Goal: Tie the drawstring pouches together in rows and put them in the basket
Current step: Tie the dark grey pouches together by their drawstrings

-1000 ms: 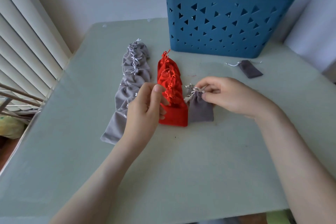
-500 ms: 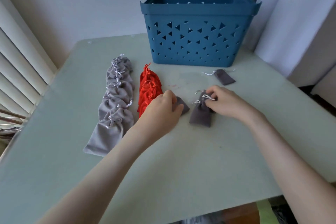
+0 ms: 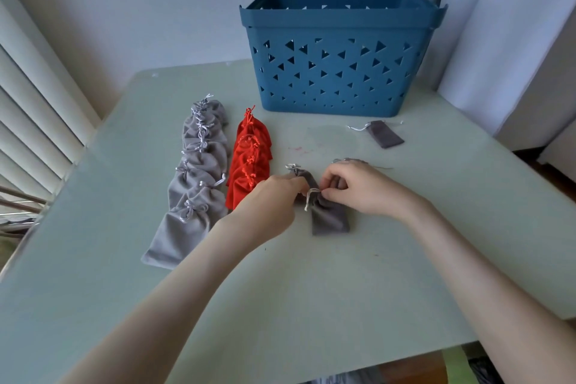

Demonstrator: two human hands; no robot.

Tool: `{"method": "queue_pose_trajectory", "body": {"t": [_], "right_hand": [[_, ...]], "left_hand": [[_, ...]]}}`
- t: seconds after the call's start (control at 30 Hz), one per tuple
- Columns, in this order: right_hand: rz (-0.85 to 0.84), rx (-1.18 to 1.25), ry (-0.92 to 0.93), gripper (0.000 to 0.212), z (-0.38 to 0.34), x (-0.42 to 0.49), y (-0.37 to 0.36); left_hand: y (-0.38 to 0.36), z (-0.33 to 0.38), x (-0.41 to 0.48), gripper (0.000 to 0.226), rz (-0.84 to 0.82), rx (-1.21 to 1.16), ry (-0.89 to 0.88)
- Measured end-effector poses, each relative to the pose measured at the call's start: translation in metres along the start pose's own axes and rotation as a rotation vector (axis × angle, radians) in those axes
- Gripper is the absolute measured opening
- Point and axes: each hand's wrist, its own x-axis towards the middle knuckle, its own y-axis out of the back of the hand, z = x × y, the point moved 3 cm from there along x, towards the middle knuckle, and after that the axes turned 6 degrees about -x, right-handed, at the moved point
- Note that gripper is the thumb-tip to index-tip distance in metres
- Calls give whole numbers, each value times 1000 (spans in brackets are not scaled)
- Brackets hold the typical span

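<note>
A dark grey pouch (image 3: 329, 216) lies mid-table, and a second dark grey pouch (image 3: 304, 176) overlaps its neck from behind. My right hand (image 3: 361, 188) pinches the pale drawstring (image 3: 309, 198) at the front pouch's neck. My left hand (image 3: 271, 201) grips the second pouch from the left. A tied row of light grey pouches (image 3: 196, 178) and a tied row of red pouches (image 3: 251, 160) lie to the left. One loose dark grey pouch (image 3: 384, 134) sits near the blue basket (image 3: 336, 72).
The pale green table (image 3: 311, 290) ends close at the front and right edges. Window blinds (image 3: 28, 121) are on the left, curtains (image 3: 498, 40) behind right. The basket stands at the table's far side, against the wall.
My left hand brought a second dark grey pouch over to the one under my right hand; both hands now meet at its neck. The camera view tilted up.
</note>
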Motion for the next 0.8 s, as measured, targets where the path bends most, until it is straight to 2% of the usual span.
{"method": "queue_pose_trajectory", "body": {"t": [0.17, 0.33, 0.47, 0.57, 0.67, 0.8], "right_hand": [[-42, 263, 38, 9, -15, 0, 3], [6, 313, 111, 13, -27, 7, -2], [-89, 408, 131, 11, -35, 11, -13], [-138, 423, 146, 8, -41, 13, -15], [-167, 422, 156, 14, -43, 14, -15], [-187, 362, 170, 20, -41, 16, -18]], "left_hand": [[16, -5, -12, 33, 208, -102, -29], [24, -13, -26, 36, 361, -287, -8], [29, -10, -34, 16, 360, -512, 120], [25, -12, -36, 15, 305, -435, 94], [20, -18, -40, 4, 295, -527, 116], [17, -30, -47, 11, 333, -529, 99]]}}
